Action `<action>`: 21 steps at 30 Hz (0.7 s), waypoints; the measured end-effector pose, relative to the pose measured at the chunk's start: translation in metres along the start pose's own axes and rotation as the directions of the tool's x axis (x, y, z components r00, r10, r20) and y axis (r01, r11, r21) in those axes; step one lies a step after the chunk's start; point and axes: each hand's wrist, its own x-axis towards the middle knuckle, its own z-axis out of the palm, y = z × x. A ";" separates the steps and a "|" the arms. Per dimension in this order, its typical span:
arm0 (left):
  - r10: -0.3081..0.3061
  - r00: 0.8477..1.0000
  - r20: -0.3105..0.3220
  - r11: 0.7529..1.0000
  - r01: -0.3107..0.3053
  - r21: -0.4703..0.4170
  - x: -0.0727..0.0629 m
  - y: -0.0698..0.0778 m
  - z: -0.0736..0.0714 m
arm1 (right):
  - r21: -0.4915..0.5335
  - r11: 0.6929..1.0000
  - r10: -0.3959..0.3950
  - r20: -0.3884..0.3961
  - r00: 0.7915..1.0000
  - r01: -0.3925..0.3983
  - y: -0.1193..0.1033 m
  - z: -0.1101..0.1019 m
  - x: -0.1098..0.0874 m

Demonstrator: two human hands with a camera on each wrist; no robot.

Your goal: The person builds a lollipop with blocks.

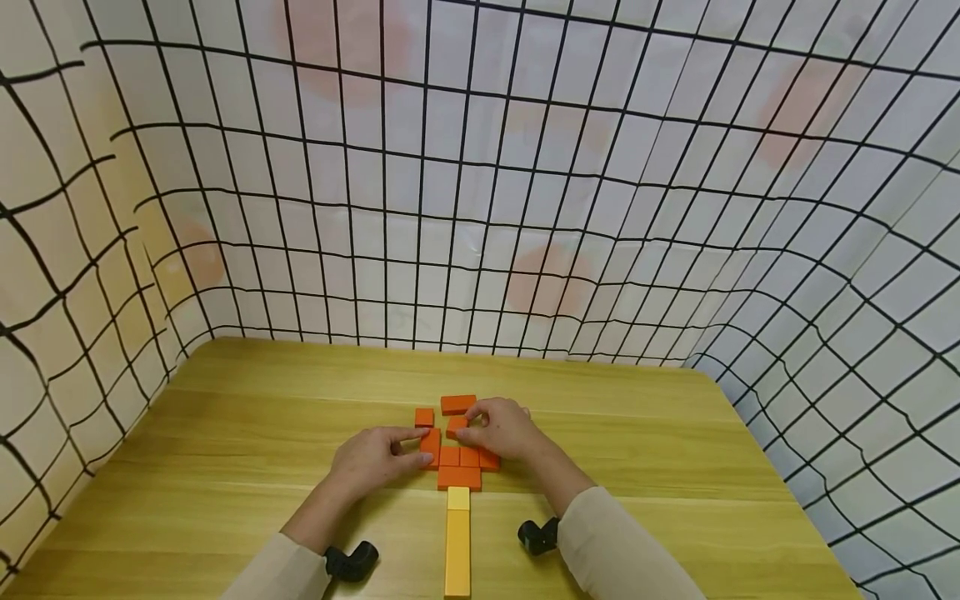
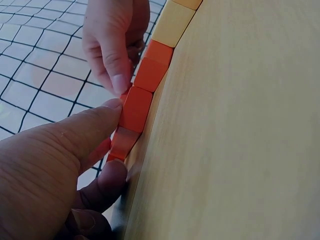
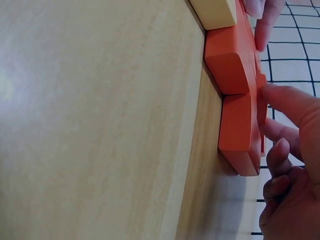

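Several orange blocks lie in a cluster on the wooden table, seen in the head view. My left hand (image 1: 375,458) is at the cluster's left side, thumb and index finger holding a long orange block (image 1: 431,446) near its two ends. Just right of it, my right hand (image 1: 504,428) pinches a small orange block (image 1: 457,427) between thumb and index finger. Beyond the hands are an orange square block (image 1: 424,417) and an orange rectangular block (image 1: 458,405). In the right wrist view, the right fingers (image 3: 285,100) reach over the cluster's near blocks (image 3: 236,122).
A long yellow block (image 1: 457,552) and a short yellow block (image 1: 459,498) run in line from the cluster toward the near table edge. Black wire mesh (image 1: 480,225) surrounds the table's back and sides. Black fittings (image 1: 352,562) show at both sleeves.
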 end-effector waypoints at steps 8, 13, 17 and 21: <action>0.001 1.000 0.003 1.000 -0.001 0.004 0.001 0.001 -0.001 | 0.062 0.998 0.021 0.070 0.997 -0.025 -0.001 0.003 0.000; 0.010 1.000 -0.002 1.000 -0.010 0.004 0.001 0.001 0.000 | 0.052 0.998 0.015 0.077 0.997 -0.019 -0.002 0.004 -0.001; 0.013 1.000 -0.006 1.000 -0.013 0.003 0.000 0.001 0.000 | 0.008 1.000 -0.022 0.072 0.997 0.021 -0.002 0.004 0.000; 0.013 1.000 -0.007 1.000 -0.013 0.003 0.000 0.001 0.000 | -0.032 0.997 -0.066 0.061 0.996 0.068 -0.002 0.005 0.000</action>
